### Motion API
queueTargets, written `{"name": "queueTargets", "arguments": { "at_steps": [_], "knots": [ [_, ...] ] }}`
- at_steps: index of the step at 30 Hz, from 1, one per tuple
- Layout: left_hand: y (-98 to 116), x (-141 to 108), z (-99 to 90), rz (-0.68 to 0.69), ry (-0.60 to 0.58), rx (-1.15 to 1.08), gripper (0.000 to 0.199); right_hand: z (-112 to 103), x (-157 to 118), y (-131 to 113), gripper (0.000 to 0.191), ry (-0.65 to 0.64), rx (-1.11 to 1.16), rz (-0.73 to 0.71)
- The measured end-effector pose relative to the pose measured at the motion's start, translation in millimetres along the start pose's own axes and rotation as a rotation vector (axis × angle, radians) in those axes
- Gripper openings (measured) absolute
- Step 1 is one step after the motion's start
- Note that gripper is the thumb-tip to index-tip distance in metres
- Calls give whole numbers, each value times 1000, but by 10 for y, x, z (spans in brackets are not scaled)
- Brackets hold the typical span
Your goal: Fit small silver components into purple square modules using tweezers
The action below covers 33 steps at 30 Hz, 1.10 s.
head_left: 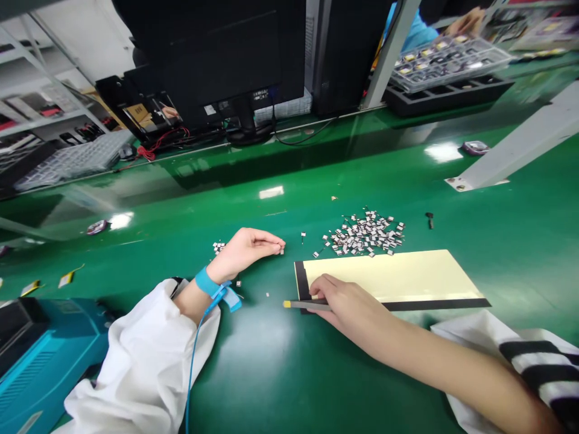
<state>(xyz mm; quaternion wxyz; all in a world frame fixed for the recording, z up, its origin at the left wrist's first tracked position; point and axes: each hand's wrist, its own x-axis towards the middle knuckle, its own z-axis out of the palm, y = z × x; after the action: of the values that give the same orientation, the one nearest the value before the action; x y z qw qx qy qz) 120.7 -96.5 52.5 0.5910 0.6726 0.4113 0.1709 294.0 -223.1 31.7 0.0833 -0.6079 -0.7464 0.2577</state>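
My left hand (248, 250), with a blue strap (212, 286) at the wrist, pinches a small part (282, 251) between thumb and fingertips, just over the green bench. My right hand (337, 298) is closed on a thin grey tool (307, 305) with a yellow tip pointing left. It lies over the left end of a pale yellow sheet (407, 274) with black edges. Behind the sheet is a loose pile of small white-and-black components (366, 234). A single component (303, 235) lies between the pile and my left hand. More small pieces (219, 246) show behind my left wrist.
A black monitor (226, 54) stands at the back. A white metal post (520, 144) is bolted down at right. At lower left sits a teal machine (58, 355). Clear trays (447, 63) and another person's hand (468, 23) show at back right. A blue cord (192, 361) hangs from my left wrist.
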Motion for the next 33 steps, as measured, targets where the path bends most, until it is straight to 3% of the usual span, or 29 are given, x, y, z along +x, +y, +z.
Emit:
{"name": "queueTargets", "arguments": {
  "at_steps": [5, 9, 14, 18, 21, 24, 28, 33],
  "knots": [
    [-22, 10, 23, -62, -32, -80, 27, -103, 29, 37, 6, -12, 182, 14],
    [12, -13, 58, -16, 54, -84, 24, -172, 27, 42, 9, 34, 419, 19],
    [77, -121, 251, 204, 241, -239, 31, -229, 52, 85, 18, 91, 858, 76],
    [74, -218, 427, 339, 206, -214, 11, -211, 71, 109, 18, 69, 1050, -38],
    [63, -255, 485, 378, 145, -125, 8, -183, 69, 105, 17, 20, 1132, -104],
    [68, -274, 503, 422, 118, -53, 18, -180, 67, 90, 17, 78, 1180, -99],
    [74, -306, 532, 539, 156, 152, 16, -200, 71, 71, 18, 169, 1222, -41],
    [41, -344, 575, 613, 252, 213, 16, -192, 67, 79, 15, 161, 1233, -51]
  ]
}}
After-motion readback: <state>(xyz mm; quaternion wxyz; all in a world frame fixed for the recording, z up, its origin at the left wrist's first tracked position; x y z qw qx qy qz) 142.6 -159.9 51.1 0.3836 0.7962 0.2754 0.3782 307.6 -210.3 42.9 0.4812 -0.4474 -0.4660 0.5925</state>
